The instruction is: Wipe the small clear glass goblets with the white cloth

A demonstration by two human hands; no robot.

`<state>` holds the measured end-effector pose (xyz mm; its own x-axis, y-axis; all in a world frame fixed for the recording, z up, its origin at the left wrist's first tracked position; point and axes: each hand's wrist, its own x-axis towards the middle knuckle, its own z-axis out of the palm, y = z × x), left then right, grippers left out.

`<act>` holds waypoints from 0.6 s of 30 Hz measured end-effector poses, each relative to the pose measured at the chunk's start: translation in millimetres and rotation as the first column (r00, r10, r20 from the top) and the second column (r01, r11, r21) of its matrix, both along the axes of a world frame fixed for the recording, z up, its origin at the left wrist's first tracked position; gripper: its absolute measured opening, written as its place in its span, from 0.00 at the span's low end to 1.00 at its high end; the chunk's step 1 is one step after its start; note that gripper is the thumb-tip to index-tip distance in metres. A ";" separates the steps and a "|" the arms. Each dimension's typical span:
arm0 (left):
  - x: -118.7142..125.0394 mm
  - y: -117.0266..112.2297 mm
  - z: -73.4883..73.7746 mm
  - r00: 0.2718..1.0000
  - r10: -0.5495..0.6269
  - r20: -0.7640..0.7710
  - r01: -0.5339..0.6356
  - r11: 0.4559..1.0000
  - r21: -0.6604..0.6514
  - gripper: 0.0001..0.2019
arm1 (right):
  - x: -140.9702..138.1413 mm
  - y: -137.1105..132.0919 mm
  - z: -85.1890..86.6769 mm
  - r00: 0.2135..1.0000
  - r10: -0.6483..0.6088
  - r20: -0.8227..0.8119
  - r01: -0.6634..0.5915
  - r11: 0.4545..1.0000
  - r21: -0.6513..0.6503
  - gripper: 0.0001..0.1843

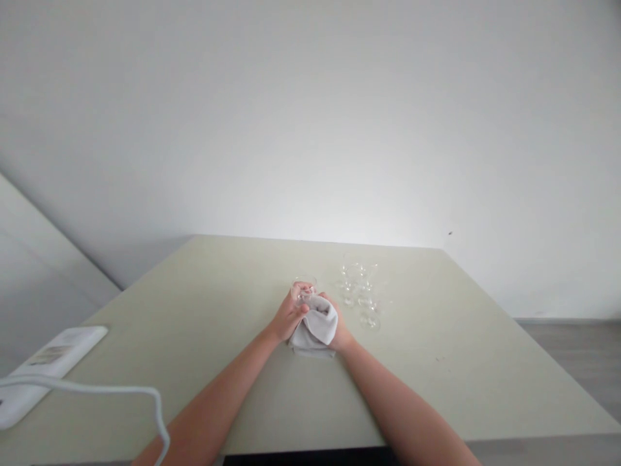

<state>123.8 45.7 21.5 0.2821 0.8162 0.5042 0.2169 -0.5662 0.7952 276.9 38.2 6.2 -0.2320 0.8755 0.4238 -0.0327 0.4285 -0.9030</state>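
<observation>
My left hand [290, 315] is closed around a clear stemmed glass [305, 292], which tilts with its bowl facing away from me. A light grey cloth [314, 327] bunches up against the glass, gripped by my right hand [339, 327]. Its fingers are mostly covered by the cloth. Both hands meet over the middle of the table. To the right of them stand several more clear stemmed glasses [358, 285], grouped close together. Their outlines overlap and are hard to separate.
The pale table [218, 278] ends at a white wall [310, 116]. At the left edge lies a white flat device [53, 359], and a white cable [107, 389] crosses in front of it. Small dark specks mark the tabletop at right.
</observation>
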 end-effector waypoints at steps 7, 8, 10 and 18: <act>-3.6 9.9 -0.8 0.943 0.100 0.317 -0.072 0.992 -0.099 0.27 | 1.4 3.4 0.3 0.997 -0.066 0.035 0.067 0.998 -0.011 0.14; -4.1 10.2 0.5 0.933 0.104 0.345 -0.060 0.989 -0.136 0.25 | 1.7 2.9 0.9 0.999 -0.040 0.007 0.040 0.999 -0.020 0.14; -4.3 9.6 3.5 0.910 0.103 0.401 -0.013 0.975 -0.222 0.24 | 2.7 1.2 3.0 0.998 0.027 -0.056 -0.030 0.999 -0.037 0.14; -1.0 11.4 3.8 0.790 0.047 0.612 0.264 0.874 -0.409 0.26 | 4.5 1.7 5.7 1.000 0.006 -0.030 -0.008 0.998 -0.054 0.14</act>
<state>122.9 57.0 25.3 0.1594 0.9706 0.1806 -0.4189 -0.0991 0.9026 281.4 39.9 11.9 -0.2261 0.8959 0.3823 -0.0629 0.3783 -0.9236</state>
